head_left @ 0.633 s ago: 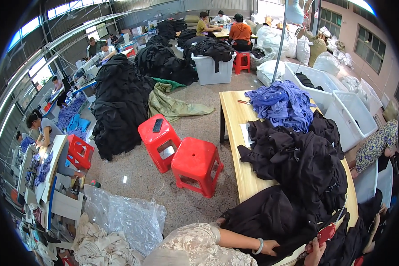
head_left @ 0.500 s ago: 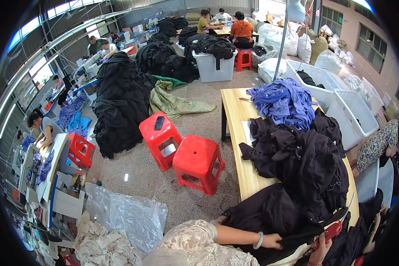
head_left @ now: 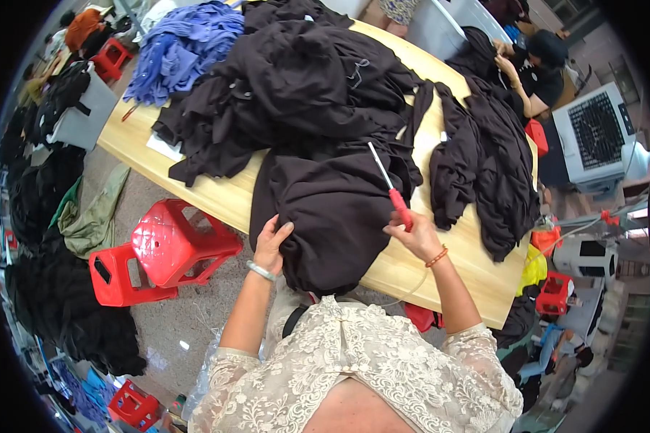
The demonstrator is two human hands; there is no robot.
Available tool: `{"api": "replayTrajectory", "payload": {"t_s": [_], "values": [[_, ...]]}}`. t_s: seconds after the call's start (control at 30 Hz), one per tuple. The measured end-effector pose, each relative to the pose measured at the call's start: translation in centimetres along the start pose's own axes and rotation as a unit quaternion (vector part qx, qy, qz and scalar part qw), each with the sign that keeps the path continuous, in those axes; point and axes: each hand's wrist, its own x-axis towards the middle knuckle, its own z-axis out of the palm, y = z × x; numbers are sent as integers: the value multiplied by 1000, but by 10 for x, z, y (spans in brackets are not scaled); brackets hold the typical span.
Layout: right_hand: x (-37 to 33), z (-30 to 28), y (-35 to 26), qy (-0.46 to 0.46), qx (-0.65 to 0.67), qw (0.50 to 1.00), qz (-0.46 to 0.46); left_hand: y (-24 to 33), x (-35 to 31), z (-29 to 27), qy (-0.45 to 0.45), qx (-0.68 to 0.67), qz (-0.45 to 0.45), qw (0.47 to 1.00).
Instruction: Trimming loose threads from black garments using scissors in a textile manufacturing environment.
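A black garment (head_left: 332,231) lies spread at the near edge of the wooden table (head_left: 224,209), part of it hanging toward me. At its left edge, my left hand (head_left: 269,249) grips the cloth, thumb on top. My right hand (head_left: 417,234) is closed around a corded tool (head_left: 400,209), red-handled with a long thin metal shaft like a soldering iron's. The shaft points up and away over the garment's right side. Beyond it a large heap of black garments (head_left: 289,79) covers the table's middle, and purple-blue garments (head_left: 184,47) are piled at the far left.
More black garments (head_left: 484,159) hang over the table's right side. Red plastic stools (head_left: 166,242) stand left of the table, with a phone (head_left: 102,270) on one. A co-worker (head_left: 542,72) handles dark cloth at the far right, near an air cooler (head_left: 596,130).
My view has swung right and down onto the table. My left hand has come to the garment's left edge. The red-handled tool, in my right hand before too, now points up and away.
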Motion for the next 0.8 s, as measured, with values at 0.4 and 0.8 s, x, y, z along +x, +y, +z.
{"api": "replayTrajectory", "payload": {"t_s": [0.4, 0.8], "values": [[-42, 36, -39, -51, 277, 956, -79, 29, -45, 138, -340, 129, -6, 931], [-89, -39, 72, 260, 556, 786, 75, -57, -4, 80, -197, 393, -61, 896]]}}
